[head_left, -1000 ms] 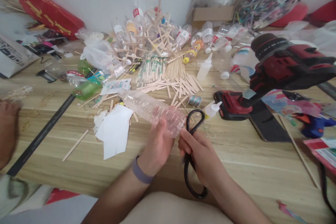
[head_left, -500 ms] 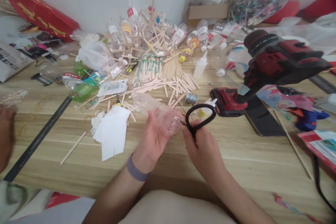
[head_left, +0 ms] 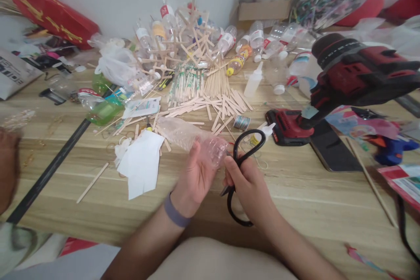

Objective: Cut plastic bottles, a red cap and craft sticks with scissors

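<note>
A clear plastic bottle lies across the palm of my left hand, its base end toward the right. My left thumb stands up along its near side, and the other fingers are hidden under it. My right hand grips black-handled scissors beside the bottle's base. Both handle loops show, spread apart, one above the hand and one below. One dark blade points left under the fingers; the other blade is mostly hidden close to the bottle. White paper rests left of my left hand.
A red cordless drill stands at right beside a phone. Wooden sticks, plastic bottles and a glue bottle crowd the back. A wire spool lies mid-table. Another person's hand is at the left edge.
The scissors have opened in my right hand: the second loop and a blade now show below it. The bottle has shifted slightly left and its far end appears further out.
</note>
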A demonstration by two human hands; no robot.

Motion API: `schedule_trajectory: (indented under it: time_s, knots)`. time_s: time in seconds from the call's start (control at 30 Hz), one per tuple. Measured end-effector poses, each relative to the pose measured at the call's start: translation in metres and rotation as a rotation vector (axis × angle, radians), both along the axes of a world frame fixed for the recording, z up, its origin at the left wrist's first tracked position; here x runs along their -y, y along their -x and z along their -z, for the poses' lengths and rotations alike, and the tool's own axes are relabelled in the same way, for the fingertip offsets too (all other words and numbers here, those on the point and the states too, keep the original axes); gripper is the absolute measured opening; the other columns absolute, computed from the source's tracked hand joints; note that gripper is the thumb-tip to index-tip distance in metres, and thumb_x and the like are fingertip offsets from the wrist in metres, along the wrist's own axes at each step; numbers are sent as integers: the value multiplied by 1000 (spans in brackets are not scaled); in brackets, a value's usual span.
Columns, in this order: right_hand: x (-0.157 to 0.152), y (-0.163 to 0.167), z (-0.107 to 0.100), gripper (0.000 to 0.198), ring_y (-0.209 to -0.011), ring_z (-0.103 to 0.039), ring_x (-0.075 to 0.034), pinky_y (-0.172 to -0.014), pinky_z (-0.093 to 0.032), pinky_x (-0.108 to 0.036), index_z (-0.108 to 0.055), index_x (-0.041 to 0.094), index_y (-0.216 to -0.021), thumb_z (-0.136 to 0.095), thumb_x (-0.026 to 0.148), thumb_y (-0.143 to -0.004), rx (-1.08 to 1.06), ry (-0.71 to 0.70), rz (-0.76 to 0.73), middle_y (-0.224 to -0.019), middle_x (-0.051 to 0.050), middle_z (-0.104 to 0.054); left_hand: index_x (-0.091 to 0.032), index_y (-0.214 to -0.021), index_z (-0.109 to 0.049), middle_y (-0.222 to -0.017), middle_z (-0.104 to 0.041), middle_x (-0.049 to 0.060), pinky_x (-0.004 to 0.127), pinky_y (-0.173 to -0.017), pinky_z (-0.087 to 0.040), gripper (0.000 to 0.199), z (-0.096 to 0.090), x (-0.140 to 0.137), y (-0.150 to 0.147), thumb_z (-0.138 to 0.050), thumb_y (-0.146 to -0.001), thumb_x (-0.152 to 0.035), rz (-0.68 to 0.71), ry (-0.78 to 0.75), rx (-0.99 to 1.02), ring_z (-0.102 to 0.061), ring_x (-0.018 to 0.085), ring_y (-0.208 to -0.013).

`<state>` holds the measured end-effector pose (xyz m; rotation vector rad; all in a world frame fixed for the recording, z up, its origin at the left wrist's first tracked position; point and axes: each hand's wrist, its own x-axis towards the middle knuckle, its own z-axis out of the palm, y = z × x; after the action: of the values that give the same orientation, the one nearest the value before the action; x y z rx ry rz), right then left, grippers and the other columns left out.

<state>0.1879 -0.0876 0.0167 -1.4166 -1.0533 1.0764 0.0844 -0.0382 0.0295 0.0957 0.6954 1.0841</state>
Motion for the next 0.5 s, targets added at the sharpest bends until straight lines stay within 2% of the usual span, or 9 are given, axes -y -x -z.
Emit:
schedule_trajectory:
  time_s: [0.1,0.17,0.23,0.3,0.37,0.43,0.5]
  knots:
    - [2,1,-13,53,-48,-43,-11,-51,-38,-26,-38,24,-58,-60,66,-83,-313,172,-63,-50,6,-39,-21,-113,-63,-104,-73,5,39,-102,-49,24,4,1,1,-60,-93,-35,1,-95,-26,-67,24,-110]
    - [2,-1,-19,54,-48,-40,-10,-52,-36,-25,-36,24,-59,-62,66,-80,-482,225,-133,-50,7,-35,-23,-108,-64,-107,-72,5,43,-105,-46,31,8,2,4,-72,-83,-40,45,-152,-39,-63,28,-117]
    - [1,-5,-19,51,-48,-40,-11,-52,-36,-26,-36,25,-60,-59,65,-82,-444,210,-150,-50,7,-35,-23,-104,-65,-106,-73,4,44,-106,-44,33,10,1,6,-76,-78,-39,73,-197,-41,-63,28,-116]
    - [0,-10,-13,45,-48,-44,-14,-52,-38,-28,-41,25,-64,-54,60,-87,-151,104,-86,-50,5,-40,-21,-101,-67,-103,-74,4,42,-105,-45,26,12,0,7,-74,-80,-35,81,-223,-38,-66,26,-110]
    - [-2,-16,-4,33,-51,-50,-18,-54,-40,-31,-49,24,-72,-50,51,-91,256,-71,29,-53,2,-48,-19,-100,-68,-104,-74,6,40,-103,-46,20,13,-1,7,-68,-85,-32,107,-224,-36,-67,26,-107]
    - [-5,-21,6,25,-58,-57,-23,-57,-42,-34,-56,21,-83,-47,41,-95,611,-257,128,-60,-3,-58,-16,-101,-69,-108,-74,10,38,-101,-47,21,12,-2,6,-61,-91,-32,134,-209,-25,-66,26,-108]
    - [-7,-24,12,24,-63,-62,-25,-59,-44,-35,-59,18,-92,-43,34,-98,849,-429,177,-68,-7,-65,-14,-104,-69,-108,-74,11,37,-97,-50,27,10,-3,4,-52,-97,-34,136,-173,-2,-67,25,-105]
